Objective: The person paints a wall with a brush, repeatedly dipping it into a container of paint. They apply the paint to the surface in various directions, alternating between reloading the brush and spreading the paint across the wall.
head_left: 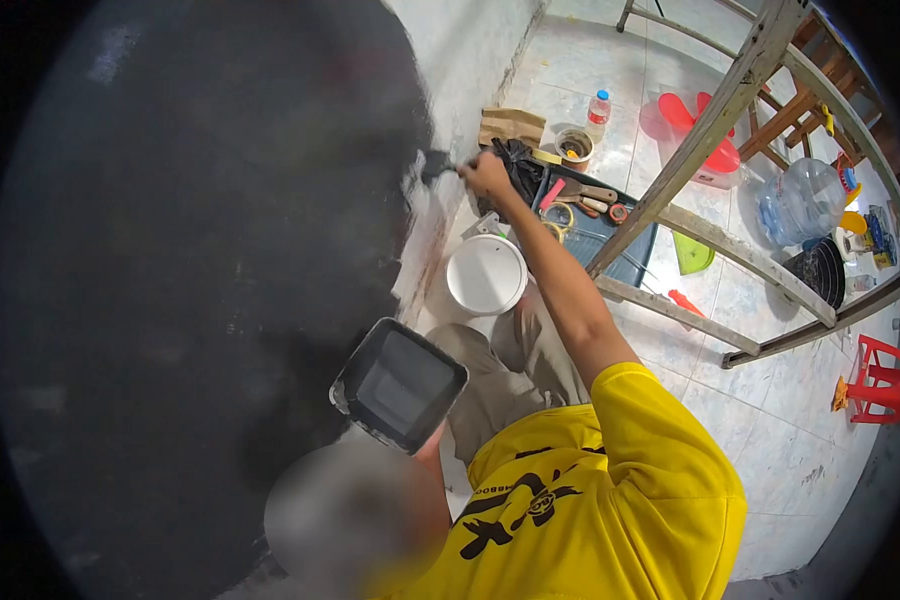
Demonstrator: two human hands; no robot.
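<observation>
A brush (435, 167) is meeting the wall (470, 62) at the dark paint's (260, 210) edge, the right hand (486, 176) pinching it; the left hand (431, 445) (partly hidden, grip I can't tell) is showing at a paint tray's (433, 359) corner.

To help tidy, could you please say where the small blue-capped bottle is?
The bottle stands upper right of centre in the head view, beside the open tub.

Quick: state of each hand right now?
Left hand: at the dark tray, apparently holding it; fingers hidden, open or closed unclear.
Right hand: closed, holding a dark-tipped tool, likely a brush.
</observation>
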